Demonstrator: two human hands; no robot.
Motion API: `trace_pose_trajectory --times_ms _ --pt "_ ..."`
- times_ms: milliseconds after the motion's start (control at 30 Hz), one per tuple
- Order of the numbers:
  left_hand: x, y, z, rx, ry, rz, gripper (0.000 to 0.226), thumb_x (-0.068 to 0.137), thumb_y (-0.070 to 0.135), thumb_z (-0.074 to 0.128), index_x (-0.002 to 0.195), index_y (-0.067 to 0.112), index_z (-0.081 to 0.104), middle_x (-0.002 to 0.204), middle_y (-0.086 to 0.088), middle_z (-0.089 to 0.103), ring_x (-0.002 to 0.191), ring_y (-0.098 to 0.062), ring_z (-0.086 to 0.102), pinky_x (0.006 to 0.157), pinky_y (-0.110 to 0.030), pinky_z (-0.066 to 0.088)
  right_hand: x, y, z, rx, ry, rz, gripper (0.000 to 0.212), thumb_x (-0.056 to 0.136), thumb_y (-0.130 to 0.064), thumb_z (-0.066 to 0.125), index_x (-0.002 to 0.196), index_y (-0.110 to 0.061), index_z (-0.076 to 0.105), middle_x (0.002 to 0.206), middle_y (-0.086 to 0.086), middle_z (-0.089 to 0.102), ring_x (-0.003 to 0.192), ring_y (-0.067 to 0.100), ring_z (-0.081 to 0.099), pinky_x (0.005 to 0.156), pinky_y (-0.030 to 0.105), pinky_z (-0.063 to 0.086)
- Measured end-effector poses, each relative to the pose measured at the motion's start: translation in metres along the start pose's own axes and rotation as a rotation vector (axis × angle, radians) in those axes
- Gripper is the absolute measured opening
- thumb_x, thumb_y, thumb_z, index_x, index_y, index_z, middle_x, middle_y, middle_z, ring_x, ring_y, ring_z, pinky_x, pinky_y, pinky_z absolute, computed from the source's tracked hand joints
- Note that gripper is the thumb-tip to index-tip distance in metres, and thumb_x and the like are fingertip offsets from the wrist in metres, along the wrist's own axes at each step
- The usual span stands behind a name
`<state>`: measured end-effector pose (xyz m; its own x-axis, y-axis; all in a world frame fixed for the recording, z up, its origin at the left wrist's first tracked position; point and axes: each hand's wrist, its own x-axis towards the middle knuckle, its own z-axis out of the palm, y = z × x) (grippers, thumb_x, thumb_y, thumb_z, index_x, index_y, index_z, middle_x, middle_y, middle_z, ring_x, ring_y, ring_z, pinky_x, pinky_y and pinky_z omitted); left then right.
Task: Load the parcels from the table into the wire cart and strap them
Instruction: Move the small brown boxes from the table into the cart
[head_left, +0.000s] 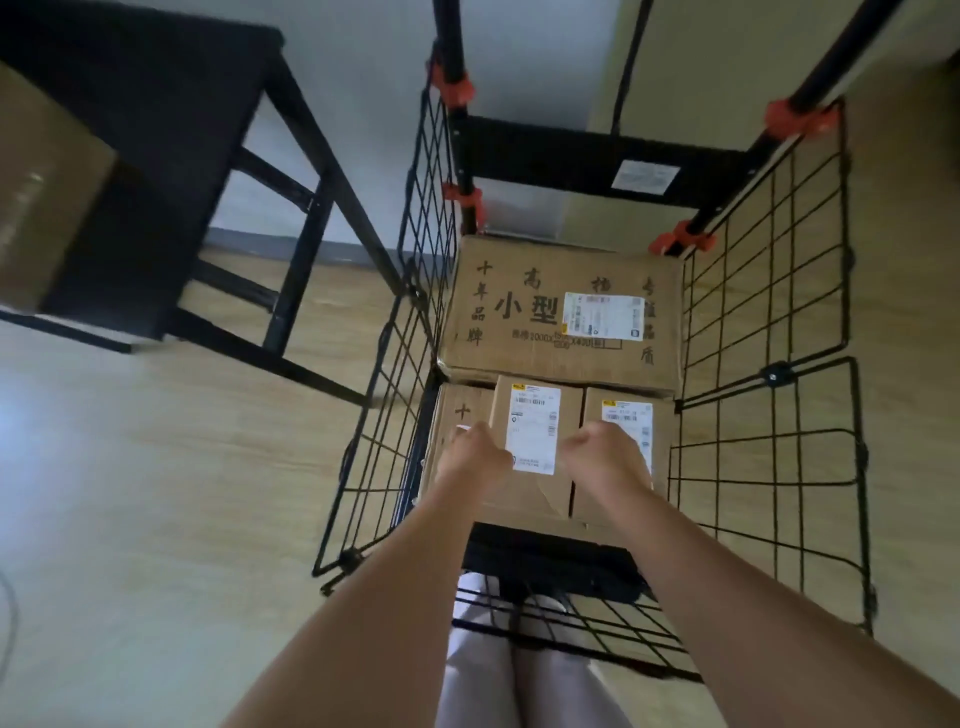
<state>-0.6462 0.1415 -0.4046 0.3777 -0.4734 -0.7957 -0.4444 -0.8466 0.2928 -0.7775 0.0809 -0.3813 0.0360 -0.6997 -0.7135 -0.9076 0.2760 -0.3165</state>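
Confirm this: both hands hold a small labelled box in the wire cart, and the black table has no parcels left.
Wrong on the table: the head view shows a brown parcel still on the black table. Otherwise yes, the left hand and right hand hold the small labelled box in the wire cart.

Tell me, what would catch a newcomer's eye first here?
A black wire cart fills the centre, a big printed carton at its far end. Nearer, the left hand and right hand grip a small labelled parcel between them. One brown box waits on the dark table, left.
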Motion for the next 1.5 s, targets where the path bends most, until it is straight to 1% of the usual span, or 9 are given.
trace_pose_trajectory --times_ms 233,400,633,800,967,1133,1267,1400,1500 --pt "-0.081 -0.008 -0.048 0.014 0.146 0.093 0.039 0.088 0.012 0.05 0.126 0.015 0.059 0.114 -0.005 0.063 0.097 -0.019 0.063 0.078 -0.032 0.057 -0.066 -0.032 -0.038 -0.174 0.03 -0.193 0.018 0.09 -0.017 0.048 0.074 -0.021 0.054 0.073 0.0 0.06 0.065 0.018 0.052 0.059 0.027 0.036" --pt "-0.137 -0.016 -0.09 -0.066 0.338 0.096 0.021 0.092 0.007 0.043 0.083 0.013 0.06 0.08 -0.001 0.062 0.069 -0.014 0.06 0.055 -0.024 0.047 -0.106 -0.073 -0.049 -0.191 0.054 -0.378 0.016 0.093 -0.02 0.048 0.083 -0.024 0.059 0.079 -0.003 0.064 0.068 0.016 0.059 0.054 0.024 0.043" --pt "-0.186 -0.079 -0.124 -0.224 0.532 0.049 0.021 0.096 0.012 0.045 0.105 0.021 0.061 0.102 0.001 0.062 0.086 -0.016 0.062 0.081 -0.035 0.058 -0.171 -0.135 -0.023 -0.293 0.023 -0.608 0.016 0.096 -0.019 0.049 0.089 -0.017 0.064 0.075 -0.001 0.06 0.055 0.012 0.047 0.045 0.022 0.031" --pt "-0.215 -0.147 -0.136 -0.385 0.558 -0.012 0.031 0.094 0.009 0.042 0.117 0.015 0.063 0.113 -0.004 0.061 0.098 -0.02 0.061 0.088 -0.037 0.055 -0.207 -0.159 0.026 -0.391 0.005 -0.7 0.009 0.094 -0.02 0.056 0.088 -0.02 0.063 0.08 -0.002 0.064 0.062 0.011 0.055 0.056 0.025 0.046" --pt "-0.228 -0.225 -0.15 -0.502 0.549 -0.061 0.032 0.094 0.012 0.044 0.12 0.016 0.062 0.116 -0.005 0.062 0.099 -0.022 0.061 0.085 -0.033 0.054 -0.25 -0.18 0.084 -0.511 -0.01 -0.762 0.013 0.095 -0.024 0.053 0.085 -0.022 0.061 0.085 -0.003 0.064 0.079 0.015 0.062 0.075 0.034 0.058" --pt "-0.24 -0.305 -0.17 -0.556 0.56 -0.071 0.031 0.091 0.015 0.048 0.118 0.016 0.064 0.117 -0.006 0.066 0.107 -0.022 0.061 0.093 -0.033 0.05 -0.293 -0.207 0.146 -0.595 -0.005 -0.767 0.013 0.098 -0.027 0.051 0.095 -0.021 0.062 0.088 -0.005 0.062 0.071 0.01 0.056 0.058 0.024 0.046" --pt "-0.249 -0.366 -0.193 -0.556 0.566 -0.046 0.032 0.091 0.013 0.046 0.119 0.015 0.063 0.125 -0.005 0.061 0.116 -0.023 0.056 0.088 -0.024 0.042 -0.326 -0.235 0.196 -0.571 -0.008 -0.751 0.013 0.097 -0.027 0.052 0.097 -0.023 0.064 0.089 -0.005 0.062 0.082 0.016 0.063 0.07 0.029 0.055" --pt "-0.262 -0.418 -0.219 -0.525 0.598 -0.022 0.032 0.093 0.013 0.046 0.12 0.013 0.063 0.125 -0.006 0.061 0.115 -0.024 0.057 0.083 -0.023 0.041 -0.356 -0.254 0.244 -0.576 -0.018 -0.774 0.014 0.098 -0.025 0.052 0.099 -0.023 0.065 0.085 -0.006 0.063 0.072 0.011 0.058 0.057 0.023 0.044" --pt "-0.268 -0.446 -0.231 -0.534 0.608 -0.023 0.031 0.093 0.013 0.048 0.119 0.011 0.064 0.124 -0.008 0.063 0.113 -0.025 0.058 0.089 -0.026 0.045 -0.378 -0.267 0.268 -0.573 -0.041 -0.806 0.014 0.098 -0.026 0.052 0.102 -0.022 0.065 0.09 -0.005 0.064 0.081 0.015 0.06 0.063 0.025 0.044"
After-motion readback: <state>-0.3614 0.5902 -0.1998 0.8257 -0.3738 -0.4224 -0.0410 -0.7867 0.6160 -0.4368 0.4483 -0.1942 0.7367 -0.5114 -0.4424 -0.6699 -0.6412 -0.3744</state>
